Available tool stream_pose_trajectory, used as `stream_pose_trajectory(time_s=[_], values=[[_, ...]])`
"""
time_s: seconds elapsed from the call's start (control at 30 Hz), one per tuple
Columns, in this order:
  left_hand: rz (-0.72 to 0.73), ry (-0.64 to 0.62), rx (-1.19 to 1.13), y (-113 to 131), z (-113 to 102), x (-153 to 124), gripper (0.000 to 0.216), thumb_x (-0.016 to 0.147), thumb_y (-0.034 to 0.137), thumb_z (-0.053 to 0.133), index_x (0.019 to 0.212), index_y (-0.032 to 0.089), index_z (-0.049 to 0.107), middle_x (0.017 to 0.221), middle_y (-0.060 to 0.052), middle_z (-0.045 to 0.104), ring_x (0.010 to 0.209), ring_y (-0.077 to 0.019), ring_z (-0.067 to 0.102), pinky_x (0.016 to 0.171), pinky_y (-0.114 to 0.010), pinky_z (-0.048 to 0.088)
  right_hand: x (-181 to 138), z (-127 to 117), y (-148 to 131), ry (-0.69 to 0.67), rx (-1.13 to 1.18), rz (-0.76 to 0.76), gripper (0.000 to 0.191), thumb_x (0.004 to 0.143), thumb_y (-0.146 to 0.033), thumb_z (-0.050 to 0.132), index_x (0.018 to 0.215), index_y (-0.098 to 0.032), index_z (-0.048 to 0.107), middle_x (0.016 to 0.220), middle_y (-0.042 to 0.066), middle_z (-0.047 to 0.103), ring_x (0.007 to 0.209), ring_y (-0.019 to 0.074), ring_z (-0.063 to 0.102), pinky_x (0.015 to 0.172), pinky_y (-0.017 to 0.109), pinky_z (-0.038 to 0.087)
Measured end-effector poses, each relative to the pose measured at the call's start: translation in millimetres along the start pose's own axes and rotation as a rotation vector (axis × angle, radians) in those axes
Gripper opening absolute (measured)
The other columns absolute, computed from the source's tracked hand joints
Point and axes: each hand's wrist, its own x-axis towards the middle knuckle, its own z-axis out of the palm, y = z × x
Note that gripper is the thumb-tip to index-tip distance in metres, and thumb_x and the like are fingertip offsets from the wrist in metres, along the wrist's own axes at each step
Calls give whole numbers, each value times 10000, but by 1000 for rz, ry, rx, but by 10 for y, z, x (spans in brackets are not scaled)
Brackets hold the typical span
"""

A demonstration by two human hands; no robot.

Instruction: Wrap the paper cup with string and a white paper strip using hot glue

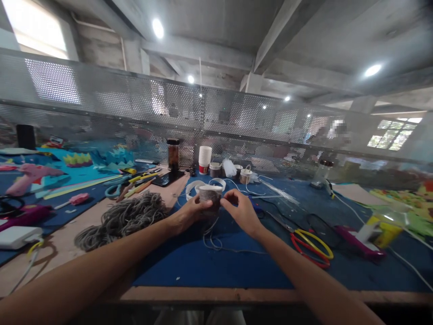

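Cup (207,195) mid-frame; I see L hand (189,212) curled round it; R hand (242,211) near-pinched, can't tell on what; slack cord (215,248), lower ctr, may snag & tug cup.

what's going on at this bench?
A person's left hand holds a small round cup, pale at the rim and darker below. The right hand is at its right side, fingers bent; whether they pinch anything is unclear. A thin grey cord trails below on the blue mat; a tangled grey cord heap lies left.
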Motion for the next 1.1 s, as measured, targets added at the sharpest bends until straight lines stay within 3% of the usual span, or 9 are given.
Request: stream_pose_trajectory(time_s=[0.17,0.47,1.1], values=[[-13,-62,-13,28,39,-18,447,863,298,715,1286,184,623,1312,-160,650,1128,-286,650,953,-411,513,29,-69,-23,21,152,37,145,893,-349,589,875,-206,587,796,13,704,779,179,671,776,306,505],[-12,-115,-44,7,34,-16,440,869,304,703,1276,151,642,1268,-168,679,1101,-276,664,923,-356,523,34,-107,-10,54,151,35,179,917,-376,582,864,-206,598,789,20,720,791,186,677,798,319,503],[-16,-202,-81,21,40,-42,451,863,319,692,1280,151,654,1287,-151,670,1136,-277,640,985,-361,483,42,-117,22,69,180,57,179,912,-374,591,861,-203,602,770,27,711,766,193,675,761,317,501]])
